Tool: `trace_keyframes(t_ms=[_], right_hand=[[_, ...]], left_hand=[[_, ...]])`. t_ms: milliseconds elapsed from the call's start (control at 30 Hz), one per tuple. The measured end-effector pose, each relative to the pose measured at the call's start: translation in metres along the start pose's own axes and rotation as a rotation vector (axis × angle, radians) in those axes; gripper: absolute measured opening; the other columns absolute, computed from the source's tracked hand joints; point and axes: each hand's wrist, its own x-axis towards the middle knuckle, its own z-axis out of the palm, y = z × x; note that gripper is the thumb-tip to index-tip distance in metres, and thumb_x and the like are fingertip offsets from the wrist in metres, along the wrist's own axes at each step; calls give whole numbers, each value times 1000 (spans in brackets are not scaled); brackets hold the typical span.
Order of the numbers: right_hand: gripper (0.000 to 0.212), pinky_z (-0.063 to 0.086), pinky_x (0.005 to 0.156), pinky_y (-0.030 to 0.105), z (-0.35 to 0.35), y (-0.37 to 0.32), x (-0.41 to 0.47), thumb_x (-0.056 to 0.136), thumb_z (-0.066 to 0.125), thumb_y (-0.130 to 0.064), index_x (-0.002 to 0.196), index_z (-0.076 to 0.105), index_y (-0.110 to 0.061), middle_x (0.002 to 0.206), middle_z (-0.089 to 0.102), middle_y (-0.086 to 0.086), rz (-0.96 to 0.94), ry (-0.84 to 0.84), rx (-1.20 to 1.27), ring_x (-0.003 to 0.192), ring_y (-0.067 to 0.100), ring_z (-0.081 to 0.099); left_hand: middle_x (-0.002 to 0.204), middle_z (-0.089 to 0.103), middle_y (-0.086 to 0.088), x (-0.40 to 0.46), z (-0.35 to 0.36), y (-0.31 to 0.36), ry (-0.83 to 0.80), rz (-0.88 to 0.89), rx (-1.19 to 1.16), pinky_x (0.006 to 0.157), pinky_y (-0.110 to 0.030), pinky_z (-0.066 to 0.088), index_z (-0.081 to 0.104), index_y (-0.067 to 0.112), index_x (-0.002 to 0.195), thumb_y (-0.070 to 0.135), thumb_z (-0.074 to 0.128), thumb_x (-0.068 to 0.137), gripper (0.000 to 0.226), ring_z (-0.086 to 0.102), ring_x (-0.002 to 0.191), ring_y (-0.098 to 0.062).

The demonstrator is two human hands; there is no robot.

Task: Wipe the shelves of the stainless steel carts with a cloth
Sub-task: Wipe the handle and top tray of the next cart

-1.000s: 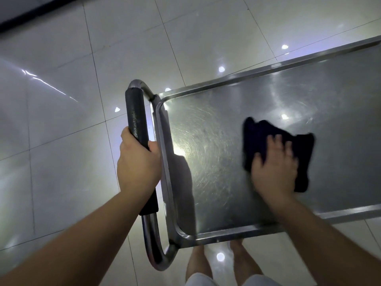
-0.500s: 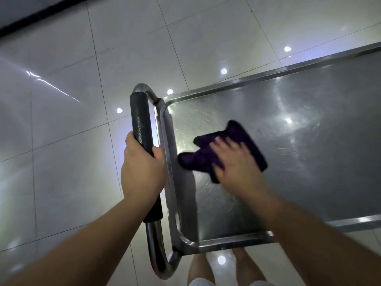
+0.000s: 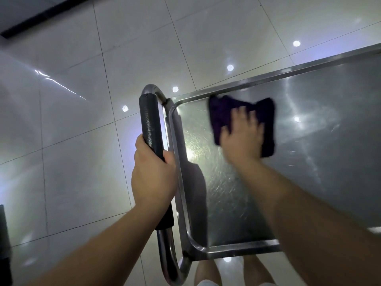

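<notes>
The left hand (image 3: 153,174) grips the handle (image 3: 151,129), steadying the cart. The right hand (image 3: 242,135), fingers spread flat, presses the cloth (image 3: 223,112) onto the shelf (image 3: 309,162) near the handle's far corner. Recommended: maintain even pressure and overlap strokes toward the rim.

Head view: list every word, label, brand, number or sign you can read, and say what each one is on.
None: no readable text anywhere in this view.
Cart shelf: only scratches and light glare.
Handle grip: only a pale textured pattern, no letters.
Cloth under the right hand: no tag showing; blurred.
Left hand covers part of the grip.
Floor tiles: plain.
</notes>
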Motion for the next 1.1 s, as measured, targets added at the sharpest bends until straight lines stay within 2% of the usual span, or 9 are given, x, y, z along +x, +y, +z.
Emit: trace_keyframes(t_ms=[100, 200, 300, 467, 633, 733, 867, 1033, 1100], right_hand=[[72, 5, 126, 53, 41, -76, -40, 101, 40, -48, 165, 14, -25, 173, 10, 0, -405, -202, -94, 158, 29, 8], [73, -3, 127, 51, 54, -100, -56, 98, 42, -48, 164, 14, -33, 173, 5, -9, -743, -413, -95, 158, 28, 1], [68, 4, 128, 46, 39, -74, -38, 97, 46, -44, 161, 26, -30, 170, 20, -8, -796, -323, -105, 154, 24, 18], [58, 39, 109, 55, -25, 29, 48, 91, 63, -25, 145, 50, -6, 146, 52, 23, -274, 81, 46, 124, 46, 52], [63, 14, 125, 57, -79, 128, 123, 104, 40, -37, 161, 27, -13, 170, 21, 9, 309, 140, 50, 155, 37, 19], [66, 8, 127, 55, -72, 106, 125, 104, 38, -38, 164, 20, -18, 173, 14, 1, 398, 133, 99, 158, 30, 9], [71, 12, 126, 52, -32, 16, 92, 100, 44, -37, 164, 20, -16, 172, 15, 3, 151, 74, 93, 157, 30, 15], [70, 8, 128, 49, 32, -108, 33, 101, 42, -39, 164, 18, -20, 173, 12, -3, -404, -156, -41, 157, 25, 13], [70, 4, 129, 46, 45, -126, 27, 103, 40, -41, 165, 15, -21, 172, 11, -8, -465, -199, -54, 158, 19, 9]], left_hand=[[119, 59, 5, 0, 0, -1, 2, 19, -11, 58, -23, 45, 30, 29, 150, 34, 57, 99, 58, 59, 80, -14], [122, 62, 5, 0, -2, 1, 5, 11, -26, 65, -30, 54, 31, 32, 148, 37, 58, 100, 55, 67, 87, -17], [124, 63, 3, 0, -4, -1, -21, 12, -22, 62, -29, 51, 31, 30, 149, 36, 56, 99, 57, 68, 89, -21], [122, 62, 2, -1, -5, 1, -51, -5, -22, 65, -35, 61, 31, 29, 150, 33, 57, 99, 57, 69, 89, -23], [120, 61, 3, 0, -4, 1, -43, 7, -21, 63, -27, 55, 32, 28, 150, 33, 58, 100, 56, 68, 88, -22], [120, 60, 3, 1, -3, -1, -30, -6, -8, 63, -27, 55, 32, 28, 149, 34, 59, 99, 56, 68, 87, -22], [122, 60, 4, 1, -1, -1, -23, 6, 4, 60, -23, 53, 30, 29, 150, 34, 58, 99, 58, 67, 89, -21], [119, 60, 6, 1, -1, -1, -7, 10, 5, 64, -31, 51, 29, 33, 149, 35, 55, 97, 59, 64, 85, -18], [120, 58, 8, 1, 0, -2, -1, 23, 5, 63, -27, 51, 28, 34, 149, 35, 57, 97, 60, 62, 86, -14]])
